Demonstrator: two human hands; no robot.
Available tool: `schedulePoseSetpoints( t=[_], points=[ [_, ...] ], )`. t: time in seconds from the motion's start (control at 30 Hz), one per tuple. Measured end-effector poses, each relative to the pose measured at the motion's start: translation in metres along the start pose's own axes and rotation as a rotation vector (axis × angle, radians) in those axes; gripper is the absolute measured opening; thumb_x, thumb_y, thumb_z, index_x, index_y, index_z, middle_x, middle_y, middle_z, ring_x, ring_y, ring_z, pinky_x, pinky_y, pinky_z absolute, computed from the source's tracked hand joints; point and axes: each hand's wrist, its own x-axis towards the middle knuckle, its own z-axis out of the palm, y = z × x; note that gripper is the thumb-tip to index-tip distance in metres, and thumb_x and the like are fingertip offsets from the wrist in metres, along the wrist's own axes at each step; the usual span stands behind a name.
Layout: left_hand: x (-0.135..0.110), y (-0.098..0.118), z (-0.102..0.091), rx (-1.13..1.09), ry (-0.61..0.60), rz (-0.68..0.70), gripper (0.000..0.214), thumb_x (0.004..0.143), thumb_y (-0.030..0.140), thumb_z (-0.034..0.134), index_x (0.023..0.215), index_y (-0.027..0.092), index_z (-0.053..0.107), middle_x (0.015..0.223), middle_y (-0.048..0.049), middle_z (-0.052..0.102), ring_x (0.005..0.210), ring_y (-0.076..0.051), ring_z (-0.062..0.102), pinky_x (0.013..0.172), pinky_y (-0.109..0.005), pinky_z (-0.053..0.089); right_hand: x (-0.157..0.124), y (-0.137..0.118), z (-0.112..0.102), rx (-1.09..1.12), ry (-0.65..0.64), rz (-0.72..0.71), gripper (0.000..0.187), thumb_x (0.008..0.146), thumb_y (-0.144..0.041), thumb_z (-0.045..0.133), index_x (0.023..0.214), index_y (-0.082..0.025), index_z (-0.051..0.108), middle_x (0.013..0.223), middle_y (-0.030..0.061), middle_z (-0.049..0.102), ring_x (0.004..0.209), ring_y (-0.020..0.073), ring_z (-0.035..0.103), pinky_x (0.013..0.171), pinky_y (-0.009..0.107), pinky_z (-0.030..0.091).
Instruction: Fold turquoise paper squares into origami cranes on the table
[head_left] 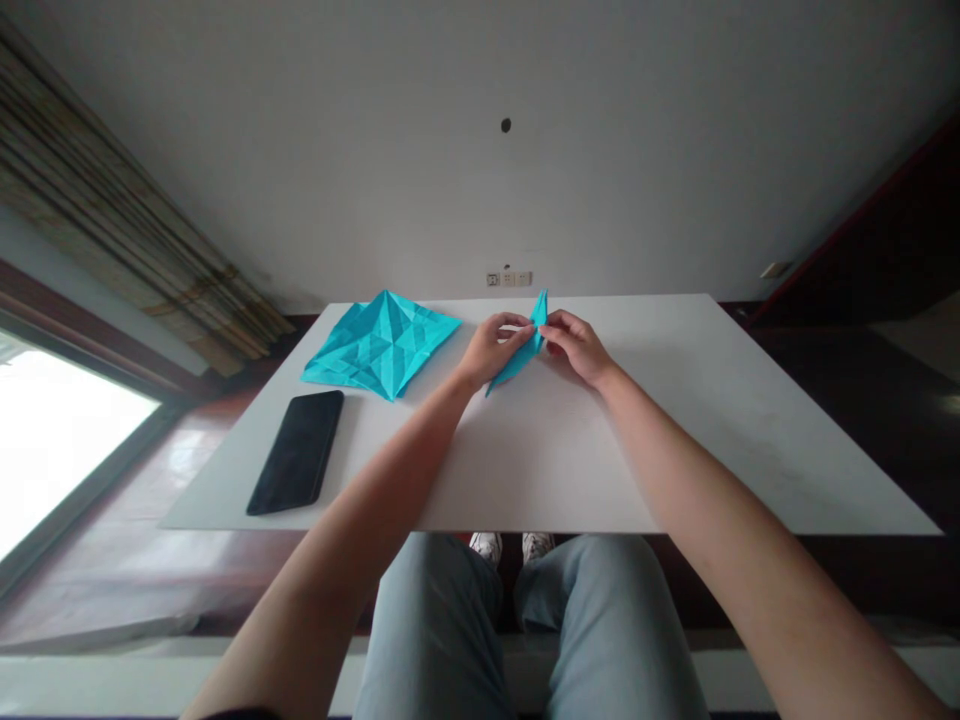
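Between my two hands, over the far middle of the table, is a narrow piece of folded blue origami paper [517, 365]. Its pointed tips stick up past my fingers, and a long tapered end slants down toward me on the left. My left hand [495, 345] pinches it from the left near its middle. From the right, my right hand [576, 342] grips the same spot with thumb and fingers. The fingertips partly cover the folds there. To the left of my hands lies a creased, opened-out sheet of the same blue paper [386, 345].
A black smartphone [296, 452] lies at the left of the white table [540, 480]. Behind the table stands a grey wall with sockets [508, 279]. A curtain [142, 210] and a bright window are on the left. My knees are under the near edge.
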Motion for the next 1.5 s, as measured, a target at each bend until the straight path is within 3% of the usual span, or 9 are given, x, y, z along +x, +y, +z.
schedulePoseSetpoints(
  t=[0.17, 0.27, 0.43, 0.6, 0.9, 1.03, 1.27, 1.4, 1.5],
  points=[
    [-0.001, 0.009, 0.001, 0.008, -0.069, 0.030, 0.060, 0.099, 0.074, 0.081, 0.117, 0.017, 0.081, 0.111, -0.0099, 0.085, 0.099, -0.019, 0.077, 0.088, -0.029, 0.060, 0.000, -0.002, 0.001, -0.007, -0.008, -0.029, 0.063, 0.080, -0.086, 0.090, 0.089, -0.027, 0.072, 0.075, -0.0020, 0.066, 0.065, 0.0150, 0.051, 0.062, 0.032, 0.041],
    [-0.003, 0.017, 0.000, -0.015, -0.091, 0.058, 0.063, 0.100, 0.077, 0.078, 0.120, 0.017, 0.083, 0.114, -0.0114, 0.086, 0.102, -0.020, 0.078, 0.091, -0.030, 0.062, 0.000, 0.001, 0.000, -0.033, 0.012, -0.043, 0.062, 0.082, -0.087, 0.088, 0.092, -0.028, 0.073, 0.079, -0.0010, 0.068, 0.066, 0.0155, 0.048, 0.061, 0.033, 0.038],
    [-0.002, 0.015, 0.001, -0.026, -0.092, 0.045, 0.046, 0.100, 0.061, 0.085, 0.116, 0.018, 0.083, 0.106, -0.0088, 0.086, 0.096, -0.019, 0.078, 0.086, -0.029, 0.063, 0.003, 0.007, 0.000, -0.065, 0.058, -0.067, 0.060, 0.080, -0.082, 0.091, 0.090, -0.028, 0.067, 0.073, -0.0038, 0.059, 0.065, 0.0151, 0.041, 0.061, 0.033, 0.033],
    [0.003, 0.006, 0.003, -0.062, 0.010, 0.040, 0.034, 0.098, 0.046, 0.089, 0.114, 0.018, 0.079, 0.108, -0.0083, 0.086, 0.096, -0.018, 0.079, 0.089, -0.029, 0.064, 0.003, 0.006, 0.000, -0.043, 0.049, -0.069, 0.062, 0.076, -0.080, 0.094, 0.085, -0.028, 0.061, 0.070, -0.0052, 0.055, 0.065, 0.0146, 0.040, 0.063, 0.033, 0.035],
    [0.005, 0.003, -0.003, 0.045, 0.167, 0.104, 0.029, 0.100, 0.047, 0.088, 0.107, 0.019, 0.082, 0.105, -0.0086, 0.087, 0.096, -0.020, 0.081, 0.089, -0.031, 0.065, 0.003, 0.003, 0.001, -0.043, 0.078, -0.070, 0.064, 0.079, -0.089, 0.090, 0.087, -0.028, 0.071, 0.079, -0.0003, 0.069, 0.066, 0.0153, 0.047, 0.062, 0.033, 0.038],
    [0.002, 0.008, 0.000, 0.031, 0.115, 0.088, 0.033, 0.101, 0.051, 0.086, 0.111, 0.019, 0.083, 0.099, -0.0078, 0.088, 0.089, -0.020, 0.081, 0.086, -0.032, 0.065, 0.003, 0.005, 0.002, -0.042, 0.081, -0.078, 0.063, 0.075, -0.085, 0.095, 0.091, -0.028, 0.072, 0.079, -0.0018, 0.067, 0.067, 0.0151, 0.046, 0.063, 0.033, 0.038],
    [-0.008, 0.020, 0.003, 0.044, 0.004, 0.090, 0.042, 0.098, 0.050, 0.090, 0.122, 0.017, 0.084, 0.119, -0.0135, 0.090, 0.100, -0.024, 0.086, 0.086, -0.032, 0.067, 0.004, 0.007, -0.001, -0.044, 0.068, -0.058, 0.049, 0.082, -0.072, 0.091, 0.090, -0.028, 0.071, 0.075, -0.0024, 0.063, 0.067, 0.0155, 0.045, 0.061, 0.032, 0.036],
    [-0.008, 0.019, 0.003, 0.099, 0.017, 0.104, 0.032, 0.101, 0.042, 0.085, 0.122, 0.018, 0.084, 0.120, -0.0118, 0.090, 0.098, -0.023, 0.086, 0.087, -0.033, 0.067, 0.005, 0.006, -0.002, -0.052, 0.065, -0.038, 0.037, 0.084, -0.060, 0.086, 0.088, -0.027, 0.070, 0.077, -0.0013, 0.065, 0.066, 0.0153, 0.046, 0.061, 0.033, 0.038],
    [-0.011, 0.022, 0.006, 0.185, 0.026, 0.178, 0.021, 0.103, 0.031, 0.079, 0.121, 0.021, 0.084, 0.119, -0.0097, 0.089, 0.100, -0.023, 0.085, 0.094, -0.036, 0.067, 0.006, 0.005, -0.001, -0.038, 0.071, -0.030, 0.040, 0.084, -0.063, 0.085, 0.082, -0.027, 0.067, 0.076, -0.0007, 0.065, 0.064, 0.0148, 0.047, 0.060, 0.033, 0.039]
  ],
)
